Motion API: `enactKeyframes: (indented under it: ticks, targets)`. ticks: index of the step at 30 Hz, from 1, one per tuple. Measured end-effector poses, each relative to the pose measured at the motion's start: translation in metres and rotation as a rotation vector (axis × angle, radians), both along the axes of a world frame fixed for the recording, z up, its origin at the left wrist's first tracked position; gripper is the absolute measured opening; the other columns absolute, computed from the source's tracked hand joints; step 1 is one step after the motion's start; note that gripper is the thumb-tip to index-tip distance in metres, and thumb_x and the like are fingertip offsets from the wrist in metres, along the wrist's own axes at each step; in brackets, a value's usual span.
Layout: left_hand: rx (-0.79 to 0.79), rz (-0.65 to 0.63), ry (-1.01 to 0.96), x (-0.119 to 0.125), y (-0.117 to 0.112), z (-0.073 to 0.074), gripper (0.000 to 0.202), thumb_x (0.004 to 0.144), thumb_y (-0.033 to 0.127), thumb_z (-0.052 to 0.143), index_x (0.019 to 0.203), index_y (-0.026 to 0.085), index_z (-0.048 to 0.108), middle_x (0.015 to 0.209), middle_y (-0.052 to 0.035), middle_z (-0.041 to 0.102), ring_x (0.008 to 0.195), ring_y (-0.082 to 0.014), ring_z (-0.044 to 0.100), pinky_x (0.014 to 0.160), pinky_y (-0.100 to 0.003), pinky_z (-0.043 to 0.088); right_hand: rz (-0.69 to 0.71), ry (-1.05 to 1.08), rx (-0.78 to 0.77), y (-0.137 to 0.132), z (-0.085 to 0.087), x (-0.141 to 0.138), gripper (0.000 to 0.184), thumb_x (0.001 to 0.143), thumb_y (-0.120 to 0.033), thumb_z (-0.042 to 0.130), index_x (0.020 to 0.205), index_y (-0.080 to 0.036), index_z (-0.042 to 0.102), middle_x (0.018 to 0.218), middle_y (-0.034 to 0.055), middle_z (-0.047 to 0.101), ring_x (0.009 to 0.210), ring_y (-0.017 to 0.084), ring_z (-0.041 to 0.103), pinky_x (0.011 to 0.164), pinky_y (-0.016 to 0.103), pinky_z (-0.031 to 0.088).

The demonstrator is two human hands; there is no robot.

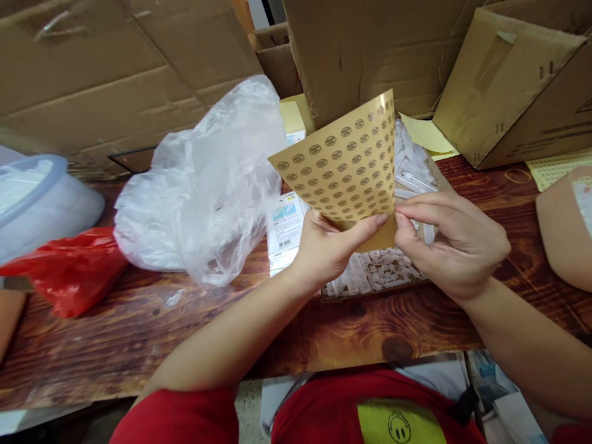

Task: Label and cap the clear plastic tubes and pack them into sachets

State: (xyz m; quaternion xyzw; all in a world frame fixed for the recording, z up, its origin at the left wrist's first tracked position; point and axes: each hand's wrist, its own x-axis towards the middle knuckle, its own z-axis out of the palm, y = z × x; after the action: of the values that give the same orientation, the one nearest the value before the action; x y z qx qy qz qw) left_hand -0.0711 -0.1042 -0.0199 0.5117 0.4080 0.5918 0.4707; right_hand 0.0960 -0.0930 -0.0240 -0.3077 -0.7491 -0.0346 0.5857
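Sticker sheet [345, 163], yellow-tan, rows of small oval labels, held up tilted above the desk [185, 333]. Left hand [330, 246]: grip clamped on the sheet's lower edge, thumb in front, fingers running along the bottom. Right hand [451, 243]: grip pinched together at the sheet's lower right corner, fingertips touching those of the left hand; cannot tell whether it holds a single label or only the edge.

Directly below and behind the grip: a shallow tray [370, 290] filled with small clear plastic pieces, partly hidden by both hands. Just left of the grip, a white printed packet [284, 228] lies flat. Further left, a crumpled clear plastic bag [208, 179], then a red plastic bag [69, 268] and a pale tub [41, 200] with a blue rim. Behind the sheet, cardboard boxes [361, 49] stacked along the back. Right of the grip, near the desk edge, a rubber band [518, 176] and a yellow sheet [557, 168].
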Motion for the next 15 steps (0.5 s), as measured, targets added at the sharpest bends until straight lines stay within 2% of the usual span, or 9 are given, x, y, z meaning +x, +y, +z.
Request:
enactKeyframes:
  ticks: [6,9,12,15]
  targets:
    - [0.008,-0.029,-0.063,-0.001,0.002,-0.004,0.032,0.069,0.033,0.093,0.096,0.021,0.080,0.105,-0.0036,0.082,0.098,-0.0222,0.077,0.097,-0.037,0.062,0.003,0.005,0.024,0.002,-0.003,0.000,0.021,0.083,-0.008,0.071,0.090,-0.028,0.073,0.084,0.0004,0.077,0.078,0.020,0.075,0.075,0.037,0.062]
    - [-0.018,-0.062,-0.081,0.000,0.003,-0.005,0.036,0.068,0.034,0.093,0.098,0.020,0.080,0.109,-0.0048,0.082,0.102,-0.0238,0.077,0.100,-0.039,0.061,0.018,0.038,-0.002,0.002,-0.003,-0.001,0.022,0.082,-0.008,0.072,0.089,-0.029,0.073,0.084,0.0003,0.077,0.078,0.020,0.074,0.075,0.037,0.062]
    - [-0.041,-0.104,-0.095,0.001,0.005,-0.003,0.041,0.069,0.037,0.092,0.104,0.021,0.078,0.111,-0.0061,0.081,0.110,-0.0269,0.075,0.105,-0.042,0.058,0.070,0.119,-0.087,0.006,-0.004,0.002,0.020,0.081,-0.009,0.073,0.087,-0.029,0.073,0.083,0.0000,0.075,0.079,0.020,0.073,0.078,0.039,0.062]
    - [-0.061,-0.136,-0.140,0.001,0.006,-0.001,0.050,0.070,0.035,0.091,0.116,0.023,0.075,0.117,-0.0068,0.079,0.121,-0.0303,0.070,0.110,-0.046,0.055,0.160,0.289,-0.276,0.015,-0.004,0.008,0.012,0.080,-0.015,0.076,0.082,-0.026,0.074,0.098,0.0027,0.077,0.095,0.022,0.073,0.089,0.043,0.061]
